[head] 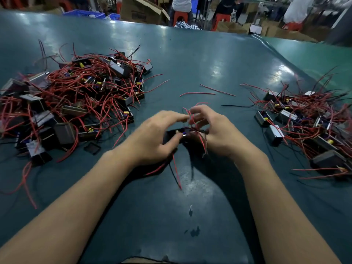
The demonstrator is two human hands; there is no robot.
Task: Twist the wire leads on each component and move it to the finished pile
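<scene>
Both forearms reach in from the near edge of the table (190, 60) and meet about mid-width, a little toward the near side. The left hand (152, 138) lies palm down, wrist low, its forefinger stretched toward the other hand and its thumb tucked under against a small dark component (172, 134). The right hand (215, 134) is arched over from the other side, fingers curled, fingertips meeting the left forefinger at a bunch of red wires (191, 119) that stands up between them — both hands pinch the leads there, as far as the motion blur lets me tell.

The component sits low between the palms, mostly hidden; what shows is a black box with a bit of yellow and blue on top. Its long side seems to run left to right across the table, though I cannot be sure. The leads rise from it away from the person, and other red and black strands (176, 172) trail back toward the near edge.

Toward the left edge — a large heap of similar boxes (72, 103) tangled in red wire. Toward the right edge, a smaller heap (304, 122). Three loose wires (198, 93) lie on the bare surface beyond the hands. Past the far edge: cardboard boxes (141, 10), red stools (180, 16), blue crates (83, 13).
</scene>
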